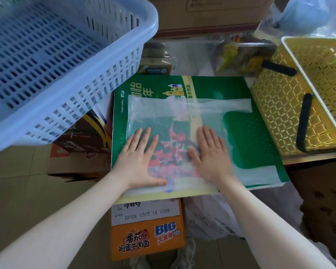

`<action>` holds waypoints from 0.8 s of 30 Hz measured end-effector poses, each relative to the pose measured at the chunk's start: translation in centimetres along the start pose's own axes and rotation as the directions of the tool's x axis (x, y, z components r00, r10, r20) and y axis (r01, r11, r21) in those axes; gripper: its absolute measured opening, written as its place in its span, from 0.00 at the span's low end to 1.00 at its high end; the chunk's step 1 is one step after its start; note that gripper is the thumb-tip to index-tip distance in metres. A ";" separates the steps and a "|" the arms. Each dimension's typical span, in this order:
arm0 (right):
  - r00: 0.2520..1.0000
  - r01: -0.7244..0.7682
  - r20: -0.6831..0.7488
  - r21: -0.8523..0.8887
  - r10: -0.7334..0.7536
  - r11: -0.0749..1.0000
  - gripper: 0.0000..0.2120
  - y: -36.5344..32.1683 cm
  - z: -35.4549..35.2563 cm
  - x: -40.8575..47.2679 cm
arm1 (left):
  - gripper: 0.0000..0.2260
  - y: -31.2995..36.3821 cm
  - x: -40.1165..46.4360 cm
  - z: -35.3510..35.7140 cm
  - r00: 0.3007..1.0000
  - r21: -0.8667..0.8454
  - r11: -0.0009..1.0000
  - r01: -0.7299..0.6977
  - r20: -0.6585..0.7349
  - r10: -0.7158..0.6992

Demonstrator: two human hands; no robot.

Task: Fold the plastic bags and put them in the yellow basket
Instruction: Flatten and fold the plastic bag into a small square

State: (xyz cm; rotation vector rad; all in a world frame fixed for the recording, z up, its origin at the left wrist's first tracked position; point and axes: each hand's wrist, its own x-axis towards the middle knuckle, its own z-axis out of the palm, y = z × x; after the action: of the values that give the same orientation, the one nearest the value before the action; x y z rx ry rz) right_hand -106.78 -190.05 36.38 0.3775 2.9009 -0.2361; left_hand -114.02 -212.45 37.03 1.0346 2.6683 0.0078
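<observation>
A thin translucent white plastic bag (173,113) lies spread flat on a green printed carton (260,144), its handle loops pointing right. My left hand (139,160) presses flat on the bag's near left part, fingers straight and spread. My right hand (211,154) presses flat on the bag's middle, fingers straight. The yellow basket (275,105) with black handles stands right of the carton, tilted, and I see nothing inside it.
A large blue lattice basket (56,61) fills the upper left. Cardboard boxes (211,14) stand at the back, with bagged items (241,55) beside them. An orange noodle carton (147,233) and a white bag (208,220) sit below the green carton. Tiled floor lies at left.
</observation>
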 end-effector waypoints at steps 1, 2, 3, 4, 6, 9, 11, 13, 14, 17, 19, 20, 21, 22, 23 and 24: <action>0.997 -0.076 -0.010 0.009 0.076 0.997 0.40 1.1 -0.2 -0.4 | 0.56 0.0 -0.2 -0.1 1.000 0.017 1.000 -0.003 0.029 0.002; 0.988 -0.155 -0.015 0.019 0.155 0.988 0.40 1.8 -0.4 -0.8 | 0.56 0.0 -0.3 -0.3 0.999 0.024 1.000 -0.010 0.054 0.009; 0.977 -0.209 -0.023 0.024 0.210 0.978 0.40 2.2 -0.7 -0.9 | 0.57 0.0 -0.3 -0.5 0.998 0.009 1.000 -0.006 0.064 0.005; 0.974 -0.219 -0.050 0.023 0.220 0.975 0.40 2.2 -1.0 -0.8 | 0.55 0.0 -0.1 -0.9 0.999 -0.028 1.000 0.005 0.045 -0.004; 0.985 -0.109 -0.131 0.041 0.113 0.993 0.38 1.2 -2.0 0.0 | 0.43 0.4 1.1 -2.1 0.995 -0.115 0.993 0.027 -0.092 -0.038; 0.979 0.148 -0.153 0.059 -0.137 0.987 0.32 -1.9 -3.5 3.2 | 0.25 0.7 4.6 -3.5 0.933 -0.112 0.993 0.041 -0.352 -0.078; 0.958 0.263 -0.125 0.020 -0.259 0.965 0.29 -3.9 -3.6 5.7 | 0.24 0.6 6.8 -4.0 0.938 -0.087 0.994 0.073 -0.332 -0.098; 0.939 0.337 -0.052 -0.046 -0.339 0.940 0.30 -4.9 -2.7 7.7 | 0.27 -0.3 8.0 -2.9 0.961 -0.074 0.987 0.145 -0.228 -0.159; 0.932 0.361 -0.024 -0.060 -0.362 0.931 0.33 -4.9 -2.1 8.4 | 0.29 -0.8 8.2 -2.4 0.963 -0.061 0.981 0.184 -0.189 -0.192; 0.950 0.311 -0.009 -0.014 -0.311 0.950 0.37 -3.5 -0.6 9.3 | 0.34 -1.5 8.1 -1.4 0.960 -0.013 0.970 0.244 -0.139 -0.243; 0.969 0.245 -0.015 -0.005 -0.246 0.969 0.34 -1.9 -0.5 9.6 | 0.36 -1.6 8.1 -1.4 0.962 0.012 0.968 0.249 -0.120 -0.246; 0.977 0.213 -0.007 -0.014 -0.213 0.977 0.32 -1.0 -0.7 9.8 | 0.36 -1.6 8.0 -1.4 0.961 0.021 0.968 0.251 -0.124 -0.246; 0.984 0.181 0.007 -0.020 -0.181 0.983 0.30 0.0 -1.0 10.1 | 0.36 -1.6 8.0 -1.5 0.960 0.023 0.966 0.256 -0.122 -0.251; 0.989 0.148 0.017 -0.022 -0.148 0.989 0.29 1.0 -1.2 10.4 | 0.37 -1.6 8.0 -1.5 0.958 0.018 0.964 0.264 -0.119 -0.260; 0.993 0.115 0.021 -0.019 -0.115 0.993 0.29 2.1 -1.5 10.7 | 0.37 -1.6 8.0 -1.5 0.955 0.013 0.961 0.275 -0.117 -0.271; 0.997 0.081 0.022 -0.020 -0.080 0.997 0.30 3.1 -1.7 10.8 | 0.38 -1.6 8.0 -1.5 0.953 0.010 0.959 0.284 -0.114 -0.281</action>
State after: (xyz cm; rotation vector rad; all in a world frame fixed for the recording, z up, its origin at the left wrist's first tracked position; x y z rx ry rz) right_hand -116.49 -184.25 35.22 0.2535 2.8989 -0.2202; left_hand -121.13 -208.18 36.27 0.6672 2.9017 -0.0286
